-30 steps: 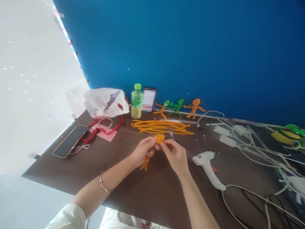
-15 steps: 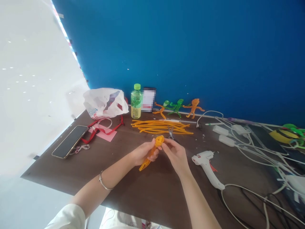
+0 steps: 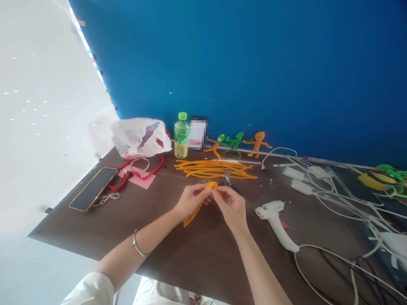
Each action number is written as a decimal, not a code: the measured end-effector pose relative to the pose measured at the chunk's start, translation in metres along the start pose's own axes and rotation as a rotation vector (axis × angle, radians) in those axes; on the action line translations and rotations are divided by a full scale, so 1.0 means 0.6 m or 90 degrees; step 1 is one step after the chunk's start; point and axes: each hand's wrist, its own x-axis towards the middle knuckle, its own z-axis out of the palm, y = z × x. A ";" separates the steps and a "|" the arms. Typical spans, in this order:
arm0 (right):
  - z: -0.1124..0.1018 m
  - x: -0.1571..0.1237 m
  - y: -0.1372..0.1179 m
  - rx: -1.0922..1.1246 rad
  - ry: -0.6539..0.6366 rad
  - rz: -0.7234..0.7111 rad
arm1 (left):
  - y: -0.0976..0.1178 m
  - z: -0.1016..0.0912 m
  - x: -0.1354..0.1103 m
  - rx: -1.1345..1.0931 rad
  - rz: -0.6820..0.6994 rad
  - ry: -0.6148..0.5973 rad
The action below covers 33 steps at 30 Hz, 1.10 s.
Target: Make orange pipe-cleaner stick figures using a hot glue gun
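Between my two hands is an orange pipe-cleaner piece (image 3: 193, 216), with a coiled loop at its top and long strands hanging down to the left. My left hand (image 3: 191, 202) is closed around it just below the coil. My right hand (image 3: 231, 207) pinches the coil's right side, and both thumbs meet there, covering part of it. Just beyond my hands lies a pile of loose orange pipe cleaners (image 3: 216, 168). A pair of scissors (image 3: 227, 178) rests by the pile, its handles partly hidden behind my right hand.
Right of my arms lies a white glue gun (image 3: 276, 224) with its cord. White cables and adapters (image 3: 302, 187) spread across the right. Pipe-cleaner figures (image 3: 235, 144) stand against the blue wall beside a bottle (image 3: 181, 137). A plastic bag (image 3: 136, 135) and phone (image 3: 93, 189) are left.
My left thumb has moved up to the coil beside my right thumb. The coil has tipped and now shows less of its round face. Its hanging strands have shifted slightly left.
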 end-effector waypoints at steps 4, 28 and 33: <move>0.000 0.000 -0.003 -0.018 -0.008 -0.003 | -0.002 -0.001 0.000 -0.013 0.014 0.000; -0.007 0.001 0.009 -0.095 0.014 -0.130 | -0.006 -0.006 0.006 -0.237 -0.072 -0.066; -0.006 0.001 0.009 -0.109 0.025 -0.133 | -0.008 -0.005 0.005 -0.232 -0.056 -0.094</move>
